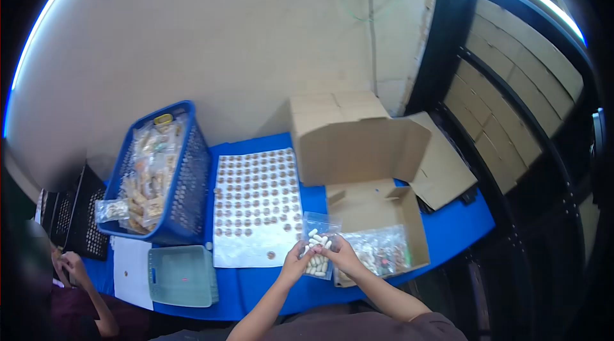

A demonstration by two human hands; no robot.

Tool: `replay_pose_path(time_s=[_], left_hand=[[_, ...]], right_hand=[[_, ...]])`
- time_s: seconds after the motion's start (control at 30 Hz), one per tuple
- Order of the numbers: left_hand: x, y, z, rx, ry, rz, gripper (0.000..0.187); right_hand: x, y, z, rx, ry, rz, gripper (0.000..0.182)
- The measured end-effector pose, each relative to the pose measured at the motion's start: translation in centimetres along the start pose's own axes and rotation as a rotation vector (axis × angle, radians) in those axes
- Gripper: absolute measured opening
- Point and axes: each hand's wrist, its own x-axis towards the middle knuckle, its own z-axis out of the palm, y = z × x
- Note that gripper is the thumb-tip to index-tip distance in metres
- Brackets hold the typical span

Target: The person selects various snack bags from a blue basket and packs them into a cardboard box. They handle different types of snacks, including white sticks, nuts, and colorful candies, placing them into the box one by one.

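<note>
clear plastic zip bag of pale oblong capsules sits over the blue table edge, pinched from both sides: left hand fingers clamped on its left edge, right hand fingers clamped on its right. just beside it, an open brown cardboard box holds more clear packets. a white sheet of brown discs lies left of it.
</note>
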Motion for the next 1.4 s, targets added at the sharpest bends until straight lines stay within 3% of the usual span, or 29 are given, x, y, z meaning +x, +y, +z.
replay_pose_path(time_s=[0.1, 0.2, 0.27, 0.37, 0.43, 0.5, 0.63, 0.7, 0.77, 0.9, 1.0, 1.07, 1.17, 1.23, 1.3, 1.33, 1.4], left_hand=[[0.9, -1.4, 4.8, -0.101, -0.060, -0.010, 0.030], [0.8, -2.5, 9.2, -0.015, -0.032, 0.002, 0.030], [0.6, -2.9, 11.6, -0.133, 0.044, 0.021, 0.031], [1.6, -4.7, 12.4, -0.066, 0.086, 0.005, 0.033], [1.9, -2.7, 13.6, -0.070, 0.094, 0.024, 0.033], [1.4, 0.0, 15.1, 0.063, -0.051, 0.125, 0.033], [1.6, 0.2, 16.0, 0.115, 0.038, 0.170, 0.031], [1.6, -0.1, 16.3, 0.058, 0.076, 0.182, 0.031], [1.5, -0.1, 16.4, 0.005, 0.115, 0.190, 0.033], [0.6, 1.1, 16.7, 0.115, -0.056, 0.123, 0.042], [1.0, 0.1, 16.0, 0.240, -0.102, 0.106, 0.046], [0.9, -1.1, 15.9, 0.390, -0.124, 0.228, 0.052], [0.4, -0.1, 16.0, 0.417, -0.206, 0.158, 0.057], [0.9, -0.9, 16.1, 0.278, -0.188, 0.176, 0.054], [1.4, -0.8, 16.0, -0.064, -0.048, 0.184, 0.041], [1.4, 0.0, 15.2, 0.018, 0.003, 0.147, 0.024], [1.4, 1.0, 14.5, -0.012, 0.041, 0.110, 0.018]], right_hand=[[-2.2, 0.2, -4.9, 0.020, 0.039, 0.088, 0.040], [-4.0, 0.5, -7.8, 0.072, 0.153, 0.061, 0.036], [-4.9, 0.7, -9.2, 0.138, 0.181, 0.071, 0.035], [-5.8, 0.0, -11.2, 0.218, 0.172, 0.055, 0.034], [-5.8, -1.0, -11.9, 0.269, 0.133, -0.003, 0.035], [-5.8, -1.8, -12.6, 0.206, 0.098, -0.046, 0.035], [-5.7, -2.9, -14.0, 0.223, 0.040, -0.025, 0.035], [-5.6, -3.8, -14.5, 0.159, 0.069, 0.090, 0.034], [-6.1, -5.1, -14.0, 0.120, 0.050, 0.023, 0.034], [-5.6, -4.5, -14.5, 0.177, -0.009, -0.041, 0.031], [-5.4, -3.9, -14.8, 0.224, 0.081, 0.026, 0.025], [-5.1, -3.0, -15.4, 0.267, 0.120, 0.032, 0.022], [-4.8, -2.8, -15.9, 0.293, 0.248, -0.061, 0.018], [-4.7, -3.1, -16.1, 0.178, 0.204, -0.042, 0.018], [-5.1, -3.0, -15.6, 0.094, 0.145, -0.055, 0.016], [-5.1, -2.7, -15.1, 0.024, 0.073, -0.096, 0.016], [-5.3, -3.1, -14.5, -0.051, -0.022, -0.095, 0.019]])
